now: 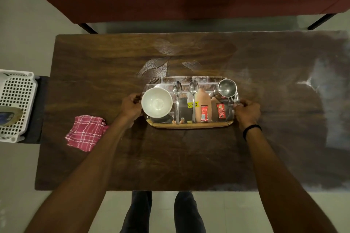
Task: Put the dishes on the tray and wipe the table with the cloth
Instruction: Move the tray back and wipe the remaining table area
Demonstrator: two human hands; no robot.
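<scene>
Now I am looking down at the tray sitting near the middle of the brown table. My left hand is curling around the left end of the tray, and my right hand is curling around the right end, fingers closed on the rim. On the tray a white bowl is sitting at the left. Two spoons are lying side by side in the middle, and a shiny cup is standing at the far right. No dishes are sitting loose on the table, so I think the putting-away part is done. The red checked cloth is lying on the table, left of the tray, just beside my left arm. Nobody is touching it. I think the wiping is coming next. For that, I am guessing the tray needs lifting level so nothing slides, and then one hand has to let go and pick up the cloth.
</scene>
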